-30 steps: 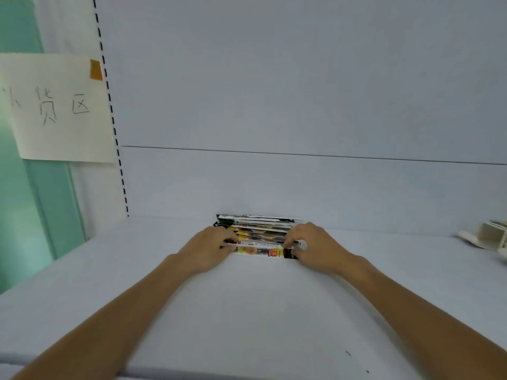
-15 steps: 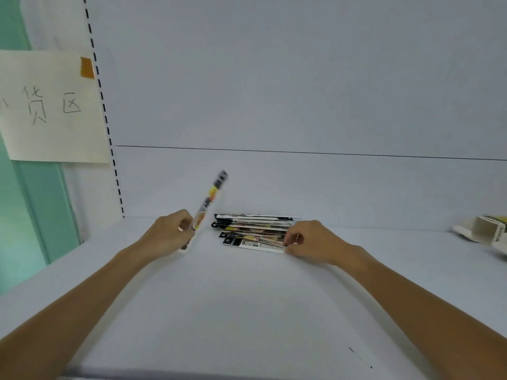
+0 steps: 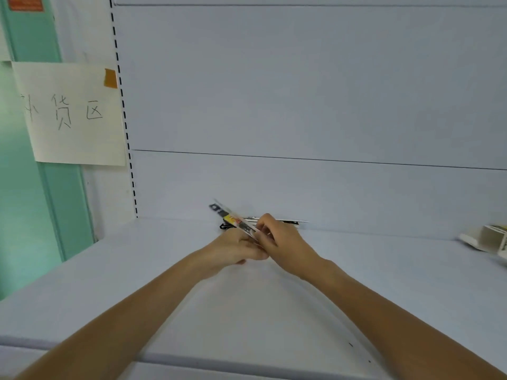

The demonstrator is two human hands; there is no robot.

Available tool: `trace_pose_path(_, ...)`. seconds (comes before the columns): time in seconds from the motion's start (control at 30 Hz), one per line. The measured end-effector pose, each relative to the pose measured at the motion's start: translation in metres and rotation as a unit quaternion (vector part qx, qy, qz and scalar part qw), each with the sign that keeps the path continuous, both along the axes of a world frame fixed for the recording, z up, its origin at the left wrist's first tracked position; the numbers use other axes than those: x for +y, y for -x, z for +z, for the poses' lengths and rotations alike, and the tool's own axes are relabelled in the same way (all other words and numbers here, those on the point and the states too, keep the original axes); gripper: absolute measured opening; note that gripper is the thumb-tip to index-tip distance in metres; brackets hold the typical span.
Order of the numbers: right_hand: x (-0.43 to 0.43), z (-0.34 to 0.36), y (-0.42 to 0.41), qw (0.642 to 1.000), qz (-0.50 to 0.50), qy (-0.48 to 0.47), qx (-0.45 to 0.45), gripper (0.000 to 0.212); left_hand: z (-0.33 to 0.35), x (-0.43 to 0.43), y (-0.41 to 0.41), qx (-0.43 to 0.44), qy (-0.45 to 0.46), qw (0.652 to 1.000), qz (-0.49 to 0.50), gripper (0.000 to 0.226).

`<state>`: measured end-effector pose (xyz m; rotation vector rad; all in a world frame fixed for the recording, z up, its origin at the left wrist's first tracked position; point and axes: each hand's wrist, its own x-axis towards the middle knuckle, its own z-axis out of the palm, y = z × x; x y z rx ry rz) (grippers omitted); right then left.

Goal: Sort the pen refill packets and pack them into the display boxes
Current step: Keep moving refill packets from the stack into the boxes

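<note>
Trying to pin down where everything sits here, anyone? Both hands meet in the middle of the frame and I think they've got one refill packet [image 3: 233,219] between them. (poster one)

Yep, that's how I read it too. The left hand [image 3: 233,250] has its fingers curled round the packet's lower end. The right hand [image 3: 285,242] pinches that same end from the other side, and the two hands are touching. So both are grasping it, neither one is loose. The packet is up off the shelf [image 3: 247,311] and tilted, free end pointing toward the upper left. It's black at the tip with a yellow and red patch further down. Too blurry to read the print tbh. (poster two)

And the rest of them? (poster one)

The stack of packets [image 3: 288,222] lies flat on the shelf against the back panel [image 3: 301,105], just behind the hands. It's mostly hidden, only the black-and-white edges peek out either side. A display box [image 3: 488,238] sits at the far right edge of the frame, well apart from the stack. Can't tell what's in it. (poster two)

Upper left? (poster one)

A paper note [image 3: 74,113] with handwritten characters, stuck up with orange tape [image 3: 110,78], between a teal pillar [image 3: 27,201] and the slotted upright [image 3: 123,105]. (poster two)
</note>
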<state>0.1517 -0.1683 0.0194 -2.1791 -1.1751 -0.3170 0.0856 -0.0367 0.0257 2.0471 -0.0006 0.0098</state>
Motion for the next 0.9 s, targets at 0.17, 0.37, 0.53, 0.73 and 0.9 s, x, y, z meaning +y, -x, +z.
trace_pose_path(0.17,-0.023,-0.015,-0.015,0.994,-0.009,0.059,-0.087,0.013,0.009,0.019,0.017,-0.154,-0.399,0.886,0.180,0.017)
trace_pose_path(0.37,-0.013,-0.008,0.001,0.998,0.057,0.028,0.024,0.025,-0.012,0.025,0.006,-0.121,-0.489,0.864,0.009,0.040)
trace_pose_path(0.53,-0.036,0.000,-0.022,0.991,-0.075,0.086,0.064,0.028,-0.019,0.033,0.013,-0.099,-0.455,0.885,-0.018,0.047)
trace_pose_path(0.73,-0.048,-0.013,-0.028,0.969,-0.116,0.208,-0.064,0.017,-0.007,0.057,0.020,-0.091,-0.347,0.933,0.014,0.121)
trace_pose_path(0.9,-0.035,-0.001,-0.021,0.993,-0.087,0.079,-0.028,0.020,-0.012,0.065,0.025,-0.146,-0.334,0.930,0.049,0.105)
